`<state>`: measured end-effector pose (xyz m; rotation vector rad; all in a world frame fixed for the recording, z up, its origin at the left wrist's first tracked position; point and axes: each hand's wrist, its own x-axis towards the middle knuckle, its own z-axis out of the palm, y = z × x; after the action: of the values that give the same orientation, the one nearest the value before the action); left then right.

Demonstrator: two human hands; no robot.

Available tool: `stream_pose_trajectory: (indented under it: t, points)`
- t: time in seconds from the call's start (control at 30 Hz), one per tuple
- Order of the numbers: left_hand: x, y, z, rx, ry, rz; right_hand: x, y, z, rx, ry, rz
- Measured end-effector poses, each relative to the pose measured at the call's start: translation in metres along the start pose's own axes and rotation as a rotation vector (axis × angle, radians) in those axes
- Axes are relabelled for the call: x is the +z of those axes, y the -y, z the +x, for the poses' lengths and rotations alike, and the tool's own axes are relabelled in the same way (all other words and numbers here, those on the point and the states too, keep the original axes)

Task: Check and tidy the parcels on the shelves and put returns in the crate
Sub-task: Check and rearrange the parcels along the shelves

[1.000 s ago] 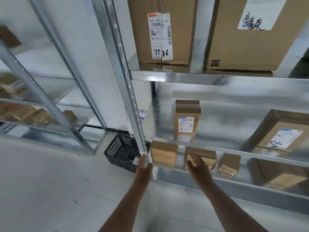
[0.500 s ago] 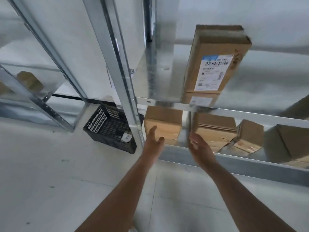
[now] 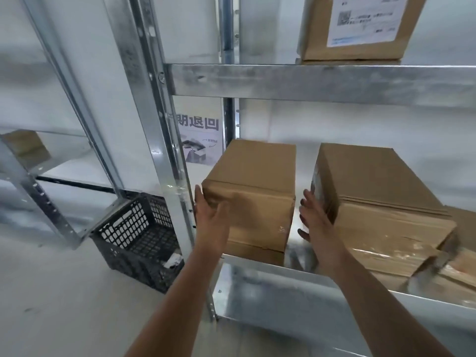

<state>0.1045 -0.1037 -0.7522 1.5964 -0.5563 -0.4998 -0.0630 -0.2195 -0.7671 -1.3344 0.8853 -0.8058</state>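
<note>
A plain brown cardboard parcel stands at the left end of the bottom shelf. My left hand is open, its fingers against the parcel's left front corner. My right hand is open in the gap to the parcel's right, palm facing the parcel, close to it but not clearly touching. A second, taped parcel lies right of that gap. A black plastic crate sits on the floor left of the shelf post, with a small white item inside.
A labelled parcel stands on the shelf above. The steel upright post runs between crate and parcel. A printed sign hangs on the wall behind. Another rack with a parcel stands at left. More cardboard lies at far right.
The view has dropped and closed in on the bottom shelf. Both hands moved forward from in front of the shelf edge to either side of the left parcel.
</note>
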Motion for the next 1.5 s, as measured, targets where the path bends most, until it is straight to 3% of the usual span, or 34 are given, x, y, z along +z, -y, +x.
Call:
stream_pose_trajectory:
  t: [0.13, 0.37, 0.6, 0.83, 1.03, 1.13, 1.37, 1.5]
  points:
    - [-0.002, 0.016, -0.012, 0.074, 0.038, -0.031, -0.003, -0.011, 0.006, 0.034, 0.033, 0.088]
    - [0.000, 0.010, -0.030, 0.083, 0.104, -0.045, -0.026, -0.034, 0.003, 0.132, -0.090, 0.173]
    - [0.002, 0.012, -0.029, 0.117, -0.010, -0.121, -0.020, -0.049, -0.003, 0.076, -0.058, 0.224]
    - [0.006, 0.008, -0.028, -0.018, -0.101, -0.181, -0.028, -0.033, -0.011, 0.006, -0.058, 0.358]
    - [0.005, -0.003, -0.037, -0.032, -0.123, -0.167, -0.031, -0.044, -0.006, -0.087, -0.048, 0.298]
    - [-0.001, -0.005, -0.042, 0.012, -0.075, -0.084, -0.034, -0.050, -0.004, -0.131, -0.060, 0.264]
    - [-0.014, -0.006, -0.043, 0.059, 0.279, 0.056, -0.052, -0.046, -0.013, -0.294, -0.020, 0.178]
    - [-0.013, 0.000, -0.042, 0.058, 0.230, 0.135, -0.052, -0.044, -0.029, -0.410, 0.082, 0.118]
